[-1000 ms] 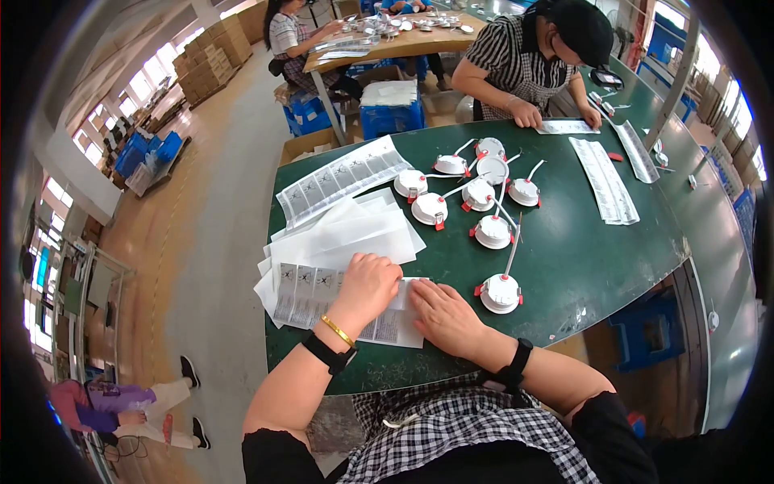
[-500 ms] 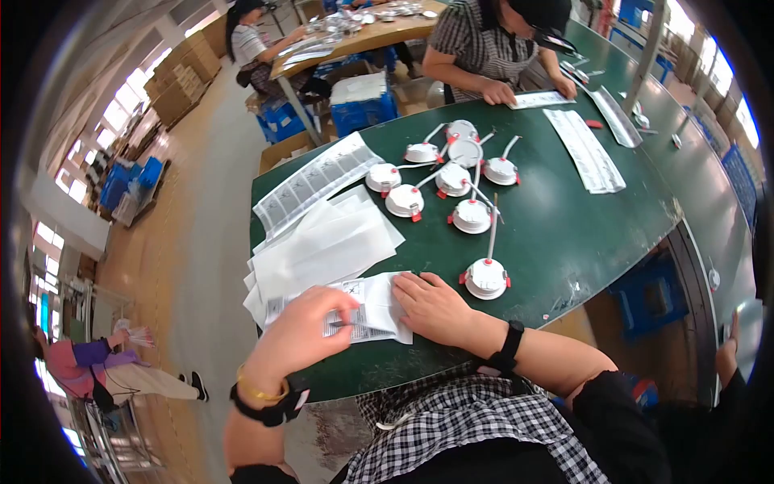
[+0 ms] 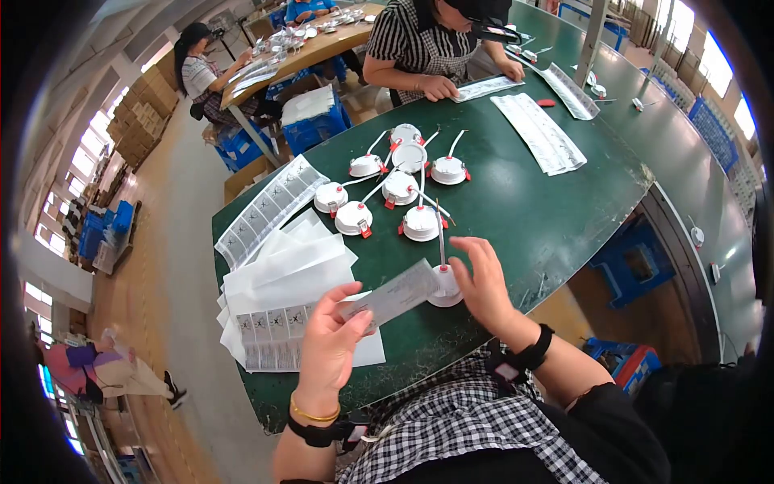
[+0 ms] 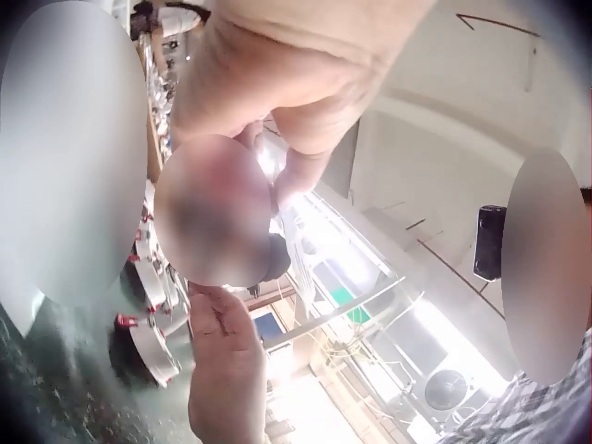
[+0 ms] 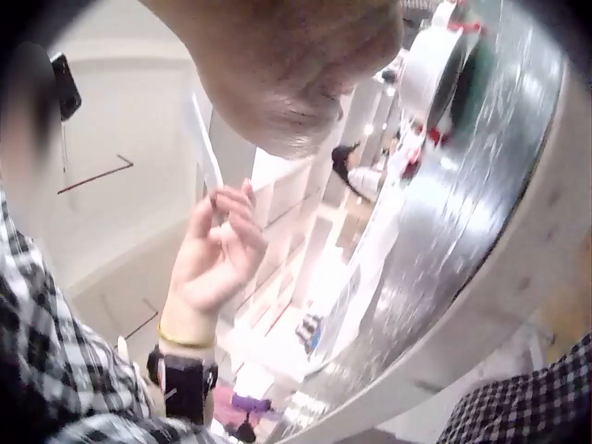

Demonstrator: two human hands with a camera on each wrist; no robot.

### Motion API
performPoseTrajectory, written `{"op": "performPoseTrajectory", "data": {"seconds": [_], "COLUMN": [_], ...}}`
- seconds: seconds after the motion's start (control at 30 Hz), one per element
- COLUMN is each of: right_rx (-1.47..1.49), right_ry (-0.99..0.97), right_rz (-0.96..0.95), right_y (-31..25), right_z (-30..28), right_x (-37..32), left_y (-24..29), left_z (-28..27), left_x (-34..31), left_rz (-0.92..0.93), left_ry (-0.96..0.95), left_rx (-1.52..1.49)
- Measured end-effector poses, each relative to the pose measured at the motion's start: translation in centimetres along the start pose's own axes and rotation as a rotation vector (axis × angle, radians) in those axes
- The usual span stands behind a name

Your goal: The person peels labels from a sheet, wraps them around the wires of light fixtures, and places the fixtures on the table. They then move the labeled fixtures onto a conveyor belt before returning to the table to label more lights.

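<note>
My left hand (image 3: 329, 335) pinches a folded printed paper sheet (image 3: 395, 297) between thumb and fingers, raised above the table. In the right wrist view the same sheet (image 5: 204, 139) appears nearly edge-on. My right hand (image 3: 489, 290) is beside the sheet's far end, its fingers loosely bent and apart from it. Behind that end, one round white downlight (image 3: 446, 292) is partly hidden. Below my left hand, a printed sheet (image 3: 270, 339) lies at the front of a pile of white papers (image 3: 282, 270).
Several white downlights (image 3: 399, 187) with red clips and cables stand on the green table (image 3: 516, 218). Another printed strip (image 3: 270, 211) lies at the left edge. Across the table a person (image 3: 419, 56) handles a paper strip, near more strips (image 3: 538, 133).
Both hands were on the printed sheet at the pile; the left hand has lifted the folded sheet away. The right hand has come up off the paper. The head view has shifted.
</note>
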State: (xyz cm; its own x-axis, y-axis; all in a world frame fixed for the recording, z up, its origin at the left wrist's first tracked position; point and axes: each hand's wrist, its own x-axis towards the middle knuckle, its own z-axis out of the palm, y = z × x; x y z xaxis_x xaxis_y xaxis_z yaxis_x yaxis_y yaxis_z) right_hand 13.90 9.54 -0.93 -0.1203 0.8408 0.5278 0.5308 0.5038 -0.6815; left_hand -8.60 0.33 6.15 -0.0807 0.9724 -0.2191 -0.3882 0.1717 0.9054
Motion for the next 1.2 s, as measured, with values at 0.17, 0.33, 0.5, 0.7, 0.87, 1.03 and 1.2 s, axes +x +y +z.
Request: {"op": "performPoseTrajectory", "data": {"seconds": [0.17, 0.33, 0.5, 0.7, 0.87, 1.03, 1.2], "right_rx": [0.298, 0.298, 0.252, 0.210, 0.188, 0.196, 0.162], "right_ry": [-0.183, -0.293, -0.363, -0.377, -0.422, -0.394, -0.436], "right_rz": [0.217, 0.200, 0.134, 0.121, 0.100, 0.076, 0.081], "right_y": [1.3, 0.0, -1.5, -2.2, -1.9, -1.8, -2.0], "right_z": [1.7, 2.0, 2.3, 1.8, 1.8, 1.9, 1.6], "right_x": [0.1, -1.0, -2.3, -2.2, -2.3, -2.5, -2.3], "left_y": [-2.1, -2.3, -3.4, -4.3, -4.1, -4.0, -4.0], "left_z": [1.3, 2.3, 2.2, 1.6, 1.1, 1.2, 1.2], "left_x": [1.4, 2.1, 3.1, 3.8, 4.2, 4.3, 4.4], "left_rz": [-0.023, 0.012, 0.086, 0.120, 0.071, 0.054, 0.035], "left_ry": [0.012, 0.088, 0.169, 0.184, 0.145, 0.149, 0.156], "left_rx": [-0.096, -0.147, 0.017, 0.276, 0.300, 0.303, 0.325]}}
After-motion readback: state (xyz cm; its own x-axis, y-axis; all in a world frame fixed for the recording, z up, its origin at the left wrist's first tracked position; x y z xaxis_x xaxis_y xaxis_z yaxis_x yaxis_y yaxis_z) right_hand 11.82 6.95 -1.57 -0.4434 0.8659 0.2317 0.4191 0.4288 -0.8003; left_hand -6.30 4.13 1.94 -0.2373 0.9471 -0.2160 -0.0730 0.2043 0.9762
